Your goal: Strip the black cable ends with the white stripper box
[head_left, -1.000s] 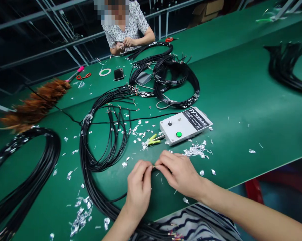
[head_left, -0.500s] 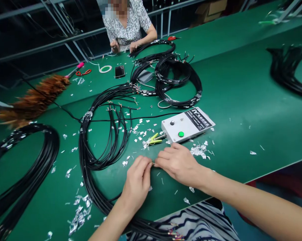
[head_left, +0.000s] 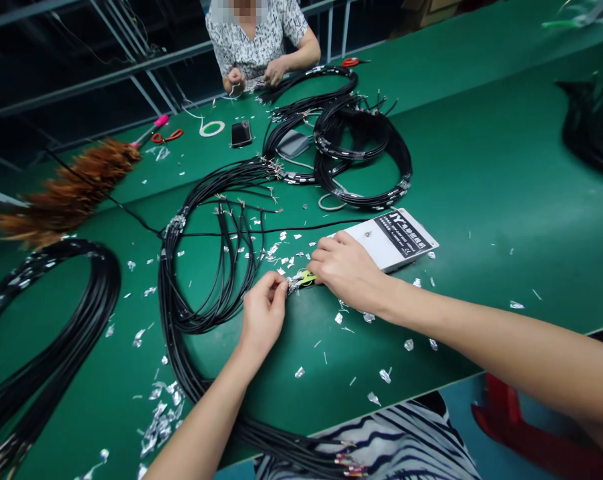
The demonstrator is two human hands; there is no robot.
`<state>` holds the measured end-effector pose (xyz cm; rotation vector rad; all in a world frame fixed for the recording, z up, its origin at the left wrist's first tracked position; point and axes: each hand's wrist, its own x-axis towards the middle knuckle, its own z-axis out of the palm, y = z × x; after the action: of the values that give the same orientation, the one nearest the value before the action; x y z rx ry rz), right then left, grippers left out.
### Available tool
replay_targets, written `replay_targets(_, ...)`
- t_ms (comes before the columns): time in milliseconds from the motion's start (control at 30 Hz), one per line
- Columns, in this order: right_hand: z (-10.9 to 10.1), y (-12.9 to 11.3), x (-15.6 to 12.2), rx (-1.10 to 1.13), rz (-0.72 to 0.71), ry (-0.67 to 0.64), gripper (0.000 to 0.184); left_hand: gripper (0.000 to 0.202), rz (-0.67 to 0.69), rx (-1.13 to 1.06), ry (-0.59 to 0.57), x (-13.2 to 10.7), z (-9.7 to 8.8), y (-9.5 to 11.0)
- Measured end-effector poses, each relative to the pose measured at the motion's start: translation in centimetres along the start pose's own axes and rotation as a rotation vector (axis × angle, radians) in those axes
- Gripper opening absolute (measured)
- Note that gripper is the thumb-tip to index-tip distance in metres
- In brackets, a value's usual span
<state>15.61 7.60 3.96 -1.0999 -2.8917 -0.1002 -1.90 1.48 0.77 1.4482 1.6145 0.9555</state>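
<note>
My left hand is pinched shut on the thin stripped end of a black cable, right beside the yellow-green clip. My right hand is closed over that clip, fingers curled on it, and covers the near left part of the white tester box. The clip's short lead runs to the box. A big loop of black cables lies to the left of my hands and trails down to my lap, where coloured wire ends show.
Foil scraps litter the green bench. More cable coils lie beyond the box, another coil at far left, a feather duster, phone, tape ring, red scissors. A person works on cables opposite.
Both hands moved forward from the near bench to the clip at the tester box. My right hand now covers the clip and the box's green button. The view tilted slightly.
</note>
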Motion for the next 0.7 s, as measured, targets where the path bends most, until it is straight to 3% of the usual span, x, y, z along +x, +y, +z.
replay_targets(700,0.09,0.17,-0.17,0.009,0.001,0.054,0.012,0.017,-0.003,-0.013,0.013,0.66,1.03,-0.05)
